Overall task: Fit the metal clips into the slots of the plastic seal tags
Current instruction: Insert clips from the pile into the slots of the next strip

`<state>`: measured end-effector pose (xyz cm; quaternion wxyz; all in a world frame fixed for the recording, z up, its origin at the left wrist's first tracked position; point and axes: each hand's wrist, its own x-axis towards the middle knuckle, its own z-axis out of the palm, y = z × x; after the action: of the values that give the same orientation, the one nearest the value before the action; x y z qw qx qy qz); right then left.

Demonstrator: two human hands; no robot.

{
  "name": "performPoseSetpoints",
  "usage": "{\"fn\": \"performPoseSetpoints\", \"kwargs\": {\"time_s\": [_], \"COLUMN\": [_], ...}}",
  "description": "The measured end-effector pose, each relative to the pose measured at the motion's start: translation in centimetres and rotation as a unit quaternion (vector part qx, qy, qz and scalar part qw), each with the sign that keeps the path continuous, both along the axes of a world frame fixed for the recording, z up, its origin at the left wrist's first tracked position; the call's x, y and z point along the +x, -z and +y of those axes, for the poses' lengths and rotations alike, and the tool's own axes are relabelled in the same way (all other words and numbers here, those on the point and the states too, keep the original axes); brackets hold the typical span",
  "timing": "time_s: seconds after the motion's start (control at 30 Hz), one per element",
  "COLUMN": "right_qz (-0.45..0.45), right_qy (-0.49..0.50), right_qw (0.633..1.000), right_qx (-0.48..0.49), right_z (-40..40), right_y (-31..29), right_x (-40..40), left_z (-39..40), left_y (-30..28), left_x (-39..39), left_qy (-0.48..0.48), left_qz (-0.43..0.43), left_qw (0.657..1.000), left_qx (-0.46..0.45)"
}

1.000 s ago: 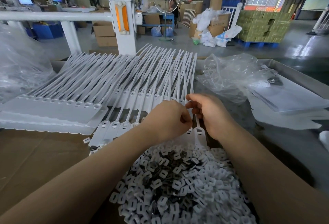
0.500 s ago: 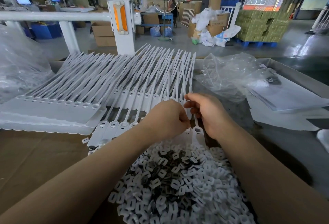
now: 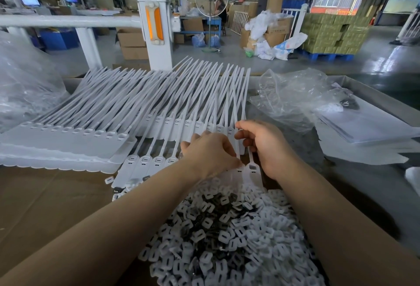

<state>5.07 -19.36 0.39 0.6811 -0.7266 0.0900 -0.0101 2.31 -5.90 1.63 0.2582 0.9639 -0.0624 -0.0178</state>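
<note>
Hands meet over the near row of seal tags on the tabletop. I see my left hand curled, fingertips pressing down at a tag head; what it pinches is hidden. My right hand pinches one tag's strap. Clips lie heaped just below my wrists.

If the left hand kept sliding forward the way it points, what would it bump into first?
Probably the white seal tags lying in a row just beyond the left hand; its fingertips look nearly on them already, though depth is hard to judge.
</note>
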Motion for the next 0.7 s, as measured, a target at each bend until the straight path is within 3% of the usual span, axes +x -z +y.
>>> {"fn": "performPoseSetpoints", "kwargs": {"time_s": [0.13,0.3,0.4,0.5,0.7], "right_qz": [0.006,-0.006,-0.002,0.0,0.003], "right_qy": [0.003,-0.003,-0.006,-0.011,-0.013], "right_qw": [1.0,1.0,1.0,1.0,1.0], "right_qx": [-0.003,0.008,0.011,0.011,0.006], "right_z": [0.0,0.0,-0.1,-0.2,-0.1], "right_y": [0.1,0.1,0.0,0.1,0.0], "right_x": [0.1,0.1,0.0,-0.1,-0.1], "left_z": [-0.1,1.2,2.0,2.7,2.5], "left_y": [0.2,0.2,-0.6,-1.2,-1.1], "left_x": [0.0,0.2,0.0,-1.0,-1.5], "left_qy": [0.015,0.058,0.155,0.304,0.326], "left_qz": [-0.017,-0.005,-0.014,0.048,0.082], "left_qw": [0.999,0.998,0.983,0.947,0.939], "left_qx": [0.027,-0.023,-0.102,-0.095,-0.077]}}
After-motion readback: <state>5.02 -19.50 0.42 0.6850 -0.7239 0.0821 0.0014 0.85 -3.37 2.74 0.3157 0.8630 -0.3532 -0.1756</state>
